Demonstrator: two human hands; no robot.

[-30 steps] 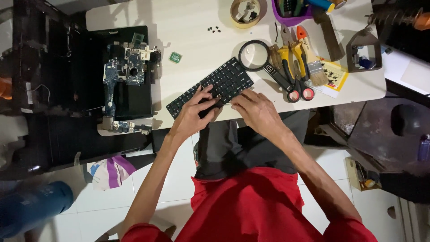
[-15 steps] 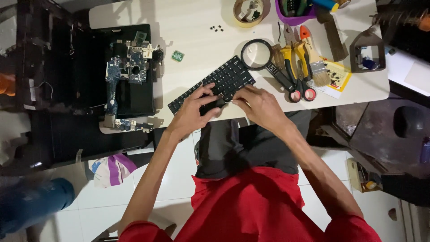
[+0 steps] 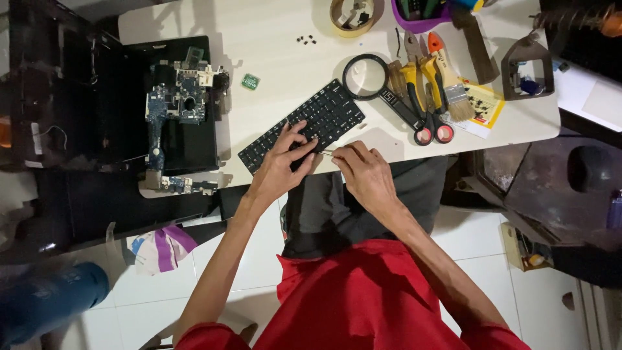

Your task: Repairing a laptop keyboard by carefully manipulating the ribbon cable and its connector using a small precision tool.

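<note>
A black laptop keyboard (image 3: 324,113) lies at an angle on the white table (image 3: 278,45), near its front edge. My left hand (image 3: 285,162) rests on the keyboard's near end, fingers pressing on the keys. My right hand (image 3: 363,172) is just to the right of it and pinches a thin metal tool (image 3: 327,153) whose tip points at the keyboard under my left fingers.
An opened laptop base with a blue circuit board (image 3: 172,107) lies at the left. A magnifying glass (image 3: 369,78), scissors (image 3: 427,123), pliers, a paintbrush (image 3: 450,91), a tape roll (image 3: 353,13), a small green chip (image 3: 250,81) and tiny screws (image 3: 306,40) sit around.
My right hand has slid left off the keyboard's edge toward my left hand, and the thin tool now shows between the two. The view has shifted slightly.
</note>
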